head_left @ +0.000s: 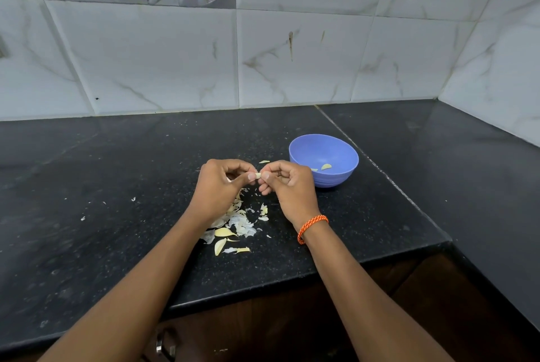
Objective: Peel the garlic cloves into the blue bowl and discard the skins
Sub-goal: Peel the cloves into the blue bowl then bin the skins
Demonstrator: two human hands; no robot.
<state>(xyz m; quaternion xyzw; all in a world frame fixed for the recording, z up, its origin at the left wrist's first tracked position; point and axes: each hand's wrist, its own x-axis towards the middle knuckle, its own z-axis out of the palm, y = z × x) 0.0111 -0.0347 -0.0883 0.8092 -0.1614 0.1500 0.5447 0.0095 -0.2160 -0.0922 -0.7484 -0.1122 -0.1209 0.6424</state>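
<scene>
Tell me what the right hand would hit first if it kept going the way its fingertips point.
The right hand points its fingertips leftward at the small pale garlic clove it pinches, so beyond that it would likely meet the left hand, which pinches the clove's other end.

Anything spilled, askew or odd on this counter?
Skins lie loose on the counter under the hands, with stray flecks further left, not discarded. The bowl sits upright; nothing looks damaged.
</scene>
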